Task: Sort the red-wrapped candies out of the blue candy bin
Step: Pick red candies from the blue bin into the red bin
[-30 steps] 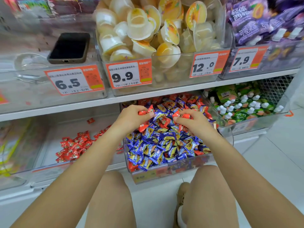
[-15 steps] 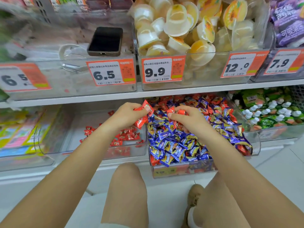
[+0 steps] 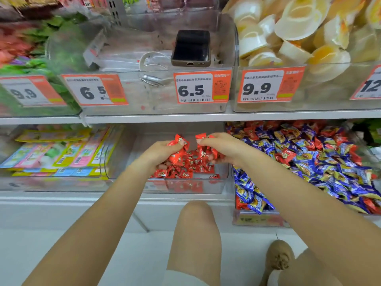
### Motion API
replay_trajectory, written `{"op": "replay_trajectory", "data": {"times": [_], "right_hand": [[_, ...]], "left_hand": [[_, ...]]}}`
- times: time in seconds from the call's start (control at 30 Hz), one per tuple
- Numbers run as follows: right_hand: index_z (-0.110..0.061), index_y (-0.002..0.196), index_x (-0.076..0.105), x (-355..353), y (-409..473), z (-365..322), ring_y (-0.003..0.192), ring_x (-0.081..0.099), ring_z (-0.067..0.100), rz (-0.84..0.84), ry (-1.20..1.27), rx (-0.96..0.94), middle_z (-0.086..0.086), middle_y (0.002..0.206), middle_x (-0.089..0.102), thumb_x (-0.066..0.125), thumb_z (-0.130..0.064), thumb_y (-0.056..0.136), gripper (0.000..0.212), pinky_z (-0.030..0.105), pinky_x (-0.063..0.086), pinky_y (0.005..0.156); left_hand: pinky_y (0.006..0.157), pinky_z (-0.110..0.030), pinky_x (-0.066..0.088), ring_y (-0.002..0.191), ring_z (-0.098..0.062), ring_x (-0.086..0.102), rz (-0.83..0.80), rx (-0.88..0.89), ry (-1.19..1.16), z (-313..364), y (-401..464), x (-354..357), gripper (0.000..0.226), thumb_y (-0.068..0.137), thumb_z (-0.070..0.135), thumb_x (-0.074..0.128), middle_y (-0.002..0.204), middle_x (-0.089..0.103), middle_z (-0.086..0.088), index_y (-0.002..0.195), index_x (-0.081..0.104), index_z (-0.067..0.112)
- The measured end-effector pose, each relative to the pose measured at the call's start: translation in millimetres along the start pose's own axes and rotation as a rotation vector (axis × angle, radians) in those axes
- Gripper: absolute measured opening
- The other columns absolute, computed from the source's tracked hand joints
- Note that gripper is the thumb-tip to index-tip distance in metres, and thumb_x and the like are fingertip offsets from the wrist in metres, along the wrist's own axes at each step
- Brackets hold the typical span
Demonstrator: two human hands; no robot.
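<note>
head cam, fwd-down, close to shelves

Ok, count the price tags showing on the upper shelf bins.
5: a blurred 9.9 tag far left, two 6.5 tags, a 9.9 tag, and one cut off at right.

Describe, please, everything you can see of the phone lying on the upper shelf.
The phone is a dark slab with a blank black screen and a brownish case, ports visible on its near edge. It lies flat, face up, inside the clear bin bearing a 6.5 price tag, beside a white cable. No hand touches it.
</note>
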State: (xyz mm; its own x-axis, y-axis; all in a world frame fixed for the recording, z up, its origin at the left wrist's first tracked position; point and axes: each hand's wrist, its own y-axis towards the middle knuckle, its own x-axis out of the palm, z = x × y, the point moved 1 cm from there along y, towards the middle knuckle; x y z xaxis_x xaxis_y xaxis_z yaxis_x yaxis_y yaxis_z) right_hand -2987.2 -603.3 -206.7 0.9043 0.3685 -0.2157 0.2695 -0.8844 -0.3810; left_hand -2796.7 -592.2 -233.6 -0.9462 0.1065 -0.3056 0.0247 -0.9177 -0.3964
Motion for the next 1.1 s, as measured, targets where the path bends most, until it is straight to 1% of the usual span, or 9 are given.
{"op": "replay_trajectory", "data": {"times": [0.07,0.13,0.2,0.3,0.43,0.6,0.83,0.97,1.1], "right_hand": [[-0.006,0.128,0.050,8,12,-2,0.070,0.059,0.015,-0.017,-0.051,0.057,0.007,0.085,0.056,0.070,-0.040,0.083,0.060,0.031,0.056,0.064],[-0.010,0.145,0.032,12,17,0,0.108,0.057,0.021,-0.028,-0.076,0.108,0.008,0.123,0.055,0.069,-0.048,0.080,0.084,0.036,0.056,0.079],[-0.017,0.149,0.025,14,14,2,0.133,0.039,0.025,-0.032,-0.091,0.110,0.004,0.150,0.035,0.060,-0.057,0.084,0.084,0.044,0.044,0.101],[-0.023,0.148,0.027,11,9,4,0.143,0.023,0.024,-0.058,-0.058,0.071,0.000,0.156,0.023,0.044,-0.058,0.092,0.068,0.045,0.023,0.115],[-0.017,0.143,0.041,1,-5,6,0.132,0.043,0.022,-0.015,-0.153,-0.007,0.004,0.148,0.040,0.042,-0.055,0.094,0.062,0.038,0.033,0.112],[-0.008,0.115,0.064,-45,-58,17,0.098,0.066,0.017,0.167,-0.024,-0.172,0.009,0.108,0.068,0.050,-0.023,0.097,0.027,0.020,0.054,0.084],[-0.016,0.097,0.067,-115,-132,78,0.071,0.067,0.009,0.457,0.008,-0.274,0.005,0.087,0.070,0.050,-0.013,0.096,0.017,0.022,0.057,0.070],[-0.028,0.095,0.067,-133,-161,114,0.078,0.066,0.008,0.620,-0.118,-0.293,-0.005,0.086,0.071,0.054,-0.018,0.095,0.016,0.026,0.051,0.075],[-0.031,0.093,0.069,-142,-184,147,0.089,0.065,0.009,0.776,-0.223,-0.297,-0.012,0.093,0.071,0.060,-0.027,0.092,0.010,0.031,0.050,0.080]], "left_hand": [[0.043,-0.019,0.028,0.048,-0.007,0.044,-0.020,-0.053,-0.025,-6,5,-3,0.034,0.086,0.047,0.065,0.064,0.057,0.003,0.104,0.067,0.019],[0.057,-0.022,0.043,0.065,-0.010,0.060,-0.048,-0.092,-0.038,-12,11,-6,0.040,0.085,0.046,0.066,0.083,0.068,0.001,0.113,0.065,0.017],[0.075,-0.028,0.049,0.091,-0.016,0.064,-0.085,-0.108,-0.060,-16,17,-10,0.050,0.085,0.046,0.066,0.112,0.068,-0.003,0.125,0.058,0.019],[0.071,-0.027,0.056,0.096,-0.023,0.065,-0.087,-0.126,-0.152,-14,16,-11,0.063,0.088,0.044,0.063,0.137,0.049,0.000,0.142,0.039,0.022],[0.081,-0.035,0.055,0.105,-0.034,0.062,-0.058,-0.122,-0.112,-7,13,-12,0.061,0.091,0.043,0.060,0.147,0.039,-0.011,0.143,0.040,0.018],[0.071,-0.028,0.056,0.090,-0.018,0.067,-0.063,0.001,0.079,11,-10,6,0.042,0.096,0.036,0.053,0.125,0.062,-0.011,0.130,0.055,0.011],[0.078,-0.025,0.048,0.080,-0.004,0.064,0.057,0.484,0.369,34,-67,81,0.011,0.091,0.025,0.060,0.086,0.071,0.009,0.095,0.070,0.027],[0.082,-0.026,0.047,0.087,-0.007,0.063,-0.049,0.727,0.580,39,-92,124,0.014,0.090,0.018,0.060,0.091,0.069,0.010,0.096,0.070,0.025],[0.095,-0.037,0.044,0.109,-0.020,0.055,-0.127,0.915,0.907,27,-93,162,0.032,0.091,0.030,0.053,0.118,0.062,0.002,0.119,0.064,0.023]]}}
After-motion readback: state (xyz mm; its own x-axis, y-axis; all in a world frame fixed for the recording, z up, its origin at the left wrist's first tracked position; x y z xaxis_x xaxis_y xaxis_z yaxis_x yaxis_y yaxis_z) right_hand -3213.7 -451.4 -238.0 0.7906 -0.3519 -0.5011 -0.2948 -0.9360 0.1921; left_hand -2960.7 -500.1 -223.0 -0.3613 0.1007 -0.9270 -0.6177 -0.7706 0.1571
